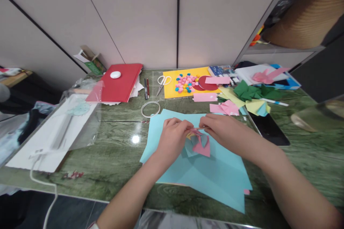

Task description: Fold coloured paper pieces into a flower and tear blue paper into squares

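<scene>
Both hands meet over light blue paper sheets (215, 171) in the middle of the table. Between them is a folded paper piece (202, 147) in pink, light blue and yellow. My left hand (174, 134) pinches its upper left part, fingers closed. My right hand (216, 125) is closed at its upper right, where a thin strip runs between the two hands' fingertips. The fingers cover much of the folds. Just beyond my right hand lies a pink folded paper (227, 108).
White-handled scissors (163, 82), a tape ring (150, 109) and pens (146, 88) lie beyond. A yellow sheet (169, 91) bears small coloured balls (186, 83). Right are green folded papers (247, 91) and a dark phone (271, 130). Left are a red folder (118, 87) and a plastic-covered white board (45, 139).
</scene>
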Demonstrator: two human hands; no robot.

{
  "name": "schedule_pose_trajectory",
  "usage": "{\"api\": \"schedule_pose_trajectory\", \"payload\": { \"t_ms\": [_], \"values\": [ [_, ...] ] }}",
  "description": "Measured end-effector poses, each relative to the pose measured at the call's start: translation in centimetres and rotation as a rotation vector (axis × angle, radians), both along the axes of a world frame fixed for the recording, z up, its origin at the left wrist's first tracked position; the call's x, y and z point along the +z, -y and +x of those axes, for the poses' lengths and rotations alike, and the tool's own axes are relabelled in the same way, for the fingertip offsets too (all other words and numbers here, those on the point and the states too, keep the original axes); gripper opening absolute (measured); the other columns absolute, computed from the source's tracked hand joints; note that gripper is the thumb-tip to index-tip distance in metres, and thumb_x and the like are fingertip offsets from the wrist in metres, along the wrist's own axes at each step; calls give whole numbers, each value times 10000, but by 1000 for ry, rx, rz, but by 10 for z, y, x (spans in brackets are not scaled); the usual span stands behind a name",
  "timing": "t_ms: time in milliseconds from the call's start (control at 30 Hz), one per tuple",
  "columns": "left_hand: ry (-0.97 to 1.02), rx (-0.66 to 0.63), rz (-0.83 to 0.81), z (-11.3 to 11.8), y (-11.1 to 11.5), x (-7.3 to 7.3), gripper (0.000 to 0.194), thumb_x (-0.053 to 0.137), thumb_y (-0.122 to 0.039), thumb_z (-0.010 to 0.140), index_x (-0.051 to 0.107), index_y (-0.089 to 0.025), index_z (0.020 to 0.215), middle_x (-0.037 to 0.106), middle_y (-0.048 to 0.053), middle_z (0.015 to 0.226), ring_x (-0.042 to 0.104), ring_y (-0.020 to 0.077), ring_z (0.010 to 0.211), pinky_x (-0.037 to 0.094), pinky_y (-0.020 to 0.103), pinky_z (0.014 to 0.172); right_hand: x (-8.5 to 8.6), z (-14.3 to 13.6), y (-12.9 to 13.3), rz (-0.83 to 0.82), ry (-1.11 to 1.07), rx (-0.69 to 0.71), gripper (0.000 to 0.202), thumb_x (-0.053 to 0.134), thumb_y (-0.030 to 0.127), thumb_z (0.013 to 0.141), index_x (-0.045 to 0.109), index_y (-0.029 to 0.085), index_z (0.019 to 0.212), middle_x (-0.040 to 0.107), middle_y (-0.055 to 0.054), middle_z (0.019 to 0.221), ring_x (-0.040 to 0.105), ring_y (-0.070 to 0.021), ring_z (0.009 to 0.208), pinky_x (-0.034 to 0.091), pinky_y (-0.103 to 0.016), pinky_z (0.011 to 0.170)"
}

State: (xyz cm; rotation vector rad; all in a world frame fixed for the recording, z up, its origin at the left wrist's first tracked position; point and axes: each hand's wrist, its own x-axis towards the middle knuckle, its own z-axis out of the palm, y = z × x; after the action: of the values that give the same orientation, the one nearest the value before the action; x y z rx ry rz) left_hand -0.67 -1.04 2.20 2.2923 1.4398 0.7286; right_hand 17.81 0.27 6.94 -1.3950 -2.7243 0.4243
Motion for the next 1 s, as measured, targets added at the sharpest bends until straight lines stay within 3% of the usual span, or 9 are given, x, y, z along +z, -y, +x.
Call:
{"api": "schedule_pose_trajectory", "payload": {
  "t_ms": [200,400,533,733,867,1000],
  "values": [
    [59,78,-62,-3,-3,-3,120,634,-209,758,604,-223,874,680,-13,815,558,184,828,392,323,747,2,5,-7,142,89,-46,154,413,96,805,535,189,798,574,-25,770,528,-153,703,291,-247,570],
    [530,121,-415,-12,-19,-15,152,670,-270,696,600,-172,788,664,18,752,613,138,684,458,252,647,2,18,-14,129,-90,-281,171,422,309,857,544,199,902,620,-32,829,563,-158,703,352,-245,577],
    [805,105,-639,-14,-27,-22,259,739,-273,594,591,-146,765,647,27,716,607,134,656,461,245,627,-14,16,-1,-36,-249,-424,359,486,499,790,559,216,999,671,-37,887,594,-156,663,404,-249,567],
    [1007,89,-808,-10,-26,-27,339,779,-260,526,596,-142,786,624,-3,701,578,103,630,450,238,641,-43,15,7,-193,-465,-538,273,515,431,768,602,225,924,691,-15,755,627,-164,656,437,-256,574],
    [986,72,-857,-6,-24,-29,357,790,-258,507,597,-142,784,615,-3,688,568,104,628,442,235,636,-43,18,8,-138,-462,-543,197,519,356,748,644,226,828,685,-1,712,624,-159,642,423,-252,572],
    [981,96,-875,-6,-23,-30,304,748,-306,587,605,-147,802,606,0,734,559,94,659,427,220,644,-36,18,14,-22,-372,-529,170,514,299,751,656,236,818,679,9,706,610,-149,625,404,-250,590]
  ]
}}
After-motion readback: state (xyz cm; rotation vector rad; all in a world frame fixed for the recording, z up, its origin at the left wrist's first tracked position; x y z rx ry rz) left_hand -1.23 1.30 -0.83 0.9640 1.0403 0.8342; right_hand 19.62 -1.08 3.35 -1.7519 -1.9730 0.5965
